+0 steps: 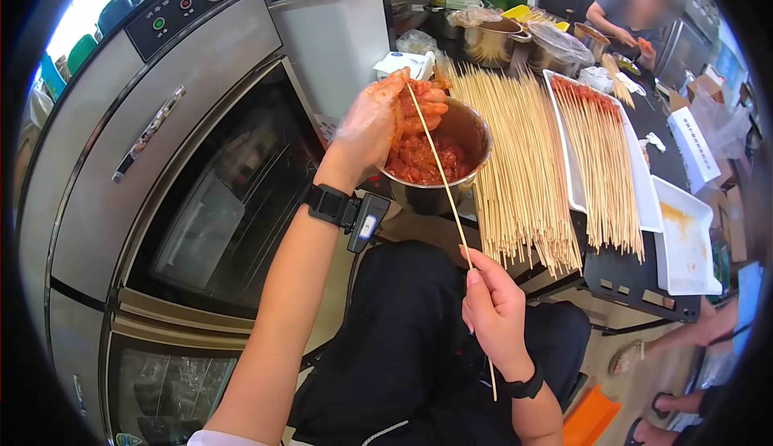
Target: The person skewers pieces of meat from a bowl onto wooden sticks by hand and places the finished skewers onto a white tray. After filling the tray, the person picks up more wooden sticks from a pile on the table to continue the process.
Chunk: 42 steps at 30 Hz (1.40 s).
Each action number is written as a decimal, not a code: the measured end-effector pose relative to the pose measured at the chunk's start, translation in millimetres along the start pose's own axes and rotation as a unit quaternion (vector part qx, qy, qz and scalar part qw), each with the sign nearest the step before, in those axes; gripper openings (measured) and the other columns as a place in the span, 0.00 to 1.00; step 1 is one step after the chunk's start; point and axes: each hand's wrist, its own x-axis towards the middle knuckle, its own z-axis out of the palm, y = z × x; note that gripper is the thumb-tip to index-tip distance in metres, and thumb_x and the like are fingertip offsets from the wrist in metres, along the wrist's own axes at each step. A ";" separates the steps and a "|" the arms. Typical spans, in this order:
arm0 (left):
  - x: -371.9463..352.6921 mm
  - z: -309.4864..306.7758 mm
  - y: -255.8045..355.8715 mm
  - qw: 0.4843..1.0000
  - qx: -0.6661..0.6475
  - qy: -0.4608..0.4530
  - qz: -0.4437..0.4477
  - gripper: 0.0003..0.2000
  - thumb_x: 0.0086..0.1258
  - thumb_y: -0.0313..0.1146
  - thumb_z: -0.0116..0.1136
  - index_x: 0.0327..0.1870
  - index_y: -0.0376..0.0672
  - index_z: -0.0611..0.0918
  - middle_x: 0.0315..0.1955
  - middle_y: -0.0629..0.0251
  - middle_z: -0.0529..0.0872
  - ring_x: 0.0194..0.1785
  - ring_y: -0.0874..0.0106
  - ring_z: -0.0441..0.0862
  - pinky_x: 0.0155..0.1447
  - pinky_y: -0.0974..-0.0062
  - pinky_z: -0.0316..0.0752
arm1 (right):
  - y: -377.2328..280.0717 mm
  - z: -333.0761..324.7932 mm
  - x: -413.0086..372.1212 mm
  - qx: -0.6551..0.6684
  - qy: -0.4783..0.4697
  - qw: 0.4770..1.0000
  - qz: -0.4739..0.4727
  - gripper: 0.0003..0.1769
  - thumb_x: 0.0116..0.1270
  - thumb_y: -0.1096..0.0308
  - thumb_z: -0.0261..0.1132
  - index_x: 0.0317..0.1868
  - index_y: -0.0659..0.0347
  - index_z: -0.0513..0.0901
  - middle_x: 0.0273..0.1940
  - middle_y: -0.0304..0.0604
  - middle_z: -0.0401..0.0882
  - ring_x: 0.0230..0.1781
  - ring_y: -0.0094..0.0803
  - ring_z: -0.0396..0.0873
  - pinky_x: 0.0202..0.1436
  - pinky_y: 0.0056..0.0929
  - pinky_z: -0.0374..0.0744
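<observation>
My left hand (pixel 372 124), in a clear glove smeared red, is closed on pieces of red marinated meat above a metal pot (pixel 481 152). More red meat (pixel 431 158) lies inside the pot. My right hand (pixel 493 301) grips a long wooden skewer (pixel 439 160) between thumb and fingers. The skewer slants up to the left, its upper end at the meat by my left hand; whether it pierces the meat is hard to tell. Bare skewers (pixel 515 164) lie in a wide pile right of the pot. Beyond them, meat-tipped skewers (pixel 592 156) rest on a white tray (pixel 649 204).
A steel cabinet (pixel 189 51) with glass doors stands at the left. An empty, stained white tray (pixel 684 265) sits at the table's right end. Another person (pixel 640 15) works at the far side near large pots (pixel 491 39). An orange object (pixel 592 418) is on the floor.
</observation>
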 end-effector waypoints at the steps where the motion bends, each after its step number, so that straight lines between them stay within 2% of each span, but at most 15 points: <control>1: 0.7 -1.1 -0.3 1.000 0.000 0.000 0.000 0.17 0.73 0.42 0.43 0.42 0.34 0.73 0.41 0.52 0.80 0.43 0.63 0.80 0.49 0.65 0.76 | 0.3 -0.3 -0.7 -0.025 0.002 1.000 -0.005 0.17 0.70 0.74 0.48 0.58 0.66 0.69 0.17 0.27 0.59 0.11 0.11 0.54 0.15 0.14 0.56; 4: 1.4 -3.2 0.1 0.999 -0.038 -0.007 0.004 0.15 0.73 0.41 0.43 0.42 0.35 0.73 0.42 0.52 0.80 0.44 0.62 0.80 0.49 0.65 0.76 | -0.7 1.1 -3.4 -0.055 0.006 0.998 -0.008 0.17 0.70 0.74 0.48 0.58 0.66 0.69 0.17 0.26 0.58 0.12 0.11 0.54 0.15 0.14 0.56; 9: -0.4 -0.9 0.0 1.000 -0.006 0.001 0.016 0.14 0.73 0.38 0.43 0.46 0.34 0.71 0.42 0.53 0.79 0.42 0.64 0.80 0.49 0.66 0.76 | -3.2 2.2 -4.9 -0.071 0.011 0.997 -0.006 0.17 0.70 0.74 0.50 0.58 0.65 0.70 0.19 0.26 0.58 0.14 0.10 0.55 0.17 0.12 0.55; 15: -7.2 8.9 1.3 0.997 0.066 0.018 0.025 0.12 0.72 0.35 0.44 0.47 0.35 0.71 0.40 0.56 0.80 0.41 0.66 0.80 0.48 0.68 0.76 | -10.2 0.9 -3.5 -0.134 0.037 0.990 -0.023 0.16 0.69 0.74 0.51 0.56 0.65 0.73 0.21 0.27 0.63 0.16 0.11 0.57 0.18 0.13 0.57; 18: -8.4 10.7 2.0 0.996 0.087 0.003 0.013 0.13 0.72 0.35 0.44 0.48 0.34 0.71 0.41 0.56 0.80 0.43 0.67 0.80 0.49 0.69 0.76 | -11.6 3.5 -2.3 -0.161 0.061 0.984 -0.039 0.15 0.66 0.75 0.54 0.52 0.68 0.74 0.16 0.32 0.62 0.16 0.13 0.58 0.19 0.17 0.59; 23: -2.1 10.3 1.0 0.999 0.015 -0.033 0.003 0.12 0.72 0.34 0.44 0.46 0.34 0.74 0.42 0.56 0.81 0.45 0.68 0.80 0.52 0.70 0.74 | -10.6 3.6 -1.0 -0.172 0.074 0.980 -0.072 0.15 0.66 0.75 0.53 0.52 0.68 0.74 0.16 0.34 0.61 0.15 0.15 0.58 0.19 0.18 0.60; 24: -1.6 11.0 1.2 0.999 -0.008 -0.045 0.000 0.12 0.72 0.34 0.43 0.44 0.34 0.75 0.41 0.56 0.82 0.45 0.68 0.80 0.52 0.70 0.74 | -11.2 3.7 -1.4 -0.172 0.075 0.980 -0.072 0.15 0.66 0.75 0.53 0.52 0.68 0.74 0.16 0.34 0.61 0.15 0.15 0.58 0.19 0.18 0.60; 26: 0.2 9.4 0.2 0.999 0.000 -0.044 -0.003 0.12 0.71 0.34 0.44 0.45 0.34 0.75 0.41 0.56 0.82 0.45 0.68 0.80 0.52 0.71 0.74 | -13.2 4.3 -2.4 -0.165 0.064 0.983 -0.053 0.15 0.68 0.75 0.52 0.55 0.67 0.73 0.23 0.26 0.63 0.21 0.11 0.56 0.23 0.13 0.57; 31: -1.3 10.9 0.9 0.999 0.030 -0.040 -0.002 0.13 0.71 0.36 0.45 0.45 0.35 0.76 0.41 0.56 0.82 0.44 0.68 0.80 0.51 0.71 0.75 | -12.2 7.6 -1.0 -0.179 0.072 0.978 -0.075 0.15 0.68 0.74 0.52 0.55 0.67 0.73 0.22 0.27 0.62 0.21 0.11 0.56 0.23 0.13 0.57; 34: 3.4 5.3 -3.3 0.999 -0.013 -0.052 -0.004 0.14 0.72 0.38 0.44 0.45 0.35 0.76 0.41 0.57 0.82 0.44 0.68 0.80 0.50 0.71 0.75 | -14.2 9.8 -1.1 -0.185 0.070 0.977 -0.078 0.15 0.68 0.74 0.52 0.54 0.68 0.73 0.22 0.27 0.61 0.21 0.11 0.56 0.23 0.14 0.57; 38: 5.4 6.8 -2.6 0.998 0.028 -0.049 -0.021 0.16 0.73 0.39 0.42 0.45 0.33 0.75 0.40 0.56 0.83 0.42 0.68 0.81 0.48 0.72 0.76 | -10.9 10.5 -1.6 -0.185 0.070 0.977 -0.080 0.15 0.68 0.74 0.52 0.54 0.68 0.73 0.21 0.27 0.61 0.20 0.12 0.55 0.22 0.14 0.57; 39: 4.4 7.2 -2.3 0.997 0.051 -0.041 -0.033 0.17 0.73 0.39 0.42 0.44 0.33 0.75 0.39 0.56 0.83 0.41 0.68 0.81 0.48 0.72 0.76 | -9.2 9.0 0.0 -0.213 0.071 0.968 -0.111 0.16 0.67 0.75 0.53 0.54 0.68 0.72 0.17 0.38 0.64 0.15 0.18 0.62 0.20 0.18 0.63; 40: 2.6 6.0 -3.0 0.997 0.049 -0.041 -0.032 0.17 0.73 0.39 0.42 0.44 0.33 0.75 0.39 0.56 0.83 0.41 0.68 0.81 0.48 0.72 0.76 | -10.0 8.9 -0.1 -0.215 0.071 0.968 -0.112 0.16 0.67 0.75 0.53 0.54 0.68 0.72 0.17 0.38 0.64 0.15 0.18 0.62 0.20 0.18 0.63; 42: -1.3 2.7 -3.6 0.996 -0.003 -0.083 0.032 0.16 0.73 0.39 0.41 0.47 0.33 0.74 0.42 0.55 0.81 0.44 0.69 0.79 0.51 0.71 0.74 | -10.7 10.9 -0.6 -0.222 0.062 0.967 -0.104 0.16 0.67 0.75 0.53 0.54 0.68 0.72 0.17 0.39 0.64 0.15 0.18 0.62 0.20 0.19 0.63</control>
